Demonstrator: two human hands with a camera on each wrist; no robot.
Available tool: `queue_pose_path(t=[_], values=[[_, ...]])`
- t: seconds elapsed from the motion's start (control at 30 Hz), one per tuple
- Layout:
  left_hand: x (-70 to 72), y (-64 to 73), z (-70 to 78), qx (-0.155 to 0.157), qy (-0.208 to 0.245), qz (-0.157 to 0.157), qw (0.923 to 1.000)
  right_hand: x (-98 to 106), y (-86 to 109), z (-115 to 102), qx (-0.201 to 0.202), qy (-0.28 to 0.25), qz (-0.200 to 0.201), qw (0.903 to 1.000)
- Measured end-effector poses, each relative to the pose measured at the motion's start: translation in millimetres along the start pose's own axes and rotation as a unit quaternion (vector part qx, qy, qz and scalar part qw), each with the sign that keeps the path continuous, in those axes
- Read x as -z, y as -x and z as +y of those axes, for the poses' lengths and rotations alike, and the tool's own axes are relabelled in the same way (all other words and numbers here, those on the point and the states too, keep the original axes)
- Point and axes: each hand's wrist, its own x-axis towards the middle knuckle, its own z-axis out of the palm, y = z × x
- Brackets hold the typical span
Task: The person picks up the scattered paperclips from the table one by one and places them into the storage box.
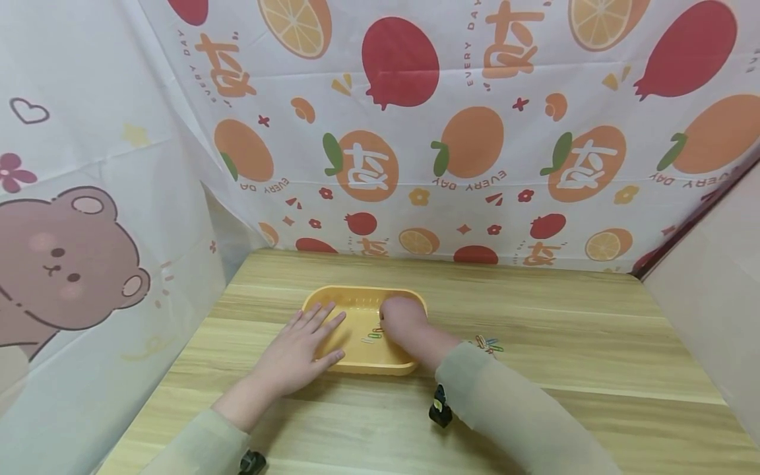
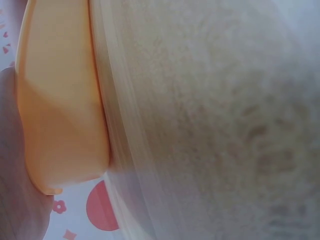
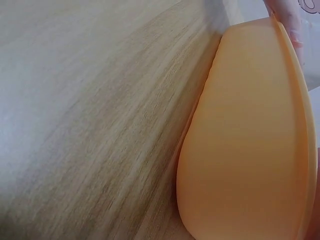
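A shallow yellow plastic tray [image 1: 356, 364] sits on the wooden table. My left hand [image 1: 293, 353] lies over its left rim, fingers straight and spread, the thumb near the front edge. Inside the tray's right part is my right hand [image 1: 405, 322], its fingers bent downward; the fingertips are hidden, so anything between them cannot be seen. Several coloured paper clips [image 1: 374, 336] lie on the tray floor just left of that hand. In the left wrist view the tray's outer wall [image 2: 65, 110] fills the left side. The right wrist view shows its wall [image 3: 245, 135] too.
More paper clips [image 1: 491, 346] lie loose on the wooden table [image 1: 564, 316], right of the tray and close to the right forearm. A fruit-print cloth [image 1: 415, 152] hangs behind the table, and a bear-print cloth [image 1: 71, 264] hangs at the left.
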Motion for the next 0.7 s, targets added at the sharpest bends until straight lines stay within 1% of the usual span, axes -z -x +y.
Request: queue_pose_path(t=[0.13, 0.33, 0.53, 0.7], values=[[-0.5, -0.6, 0.5, -0.001, -0.003, 0.002, 1.0, 1.3, 0.6, 1.9, 0.01, -0.014, 0.014, 0.9998], [-3.0, -1.5, -0.4, -0.005, -0.006, 0.015, 0.9999, 5.0, 3.9, 4.4, 0.014, -0.05, 0.037, 0.998], [-0.5, -0.6, -0.1, 0.002, -0.003, 0.005, 1.0, 9.1, 8.8, 2.9, 0.009, -0.084, 0.054, 0.9949], [1.4, -0.7, 0.1, 0.004, -0.005, -0.003, 1.0, 14.7, 15.2, 4.7, 0.0, -0.125, 0.074, 0.9893]])
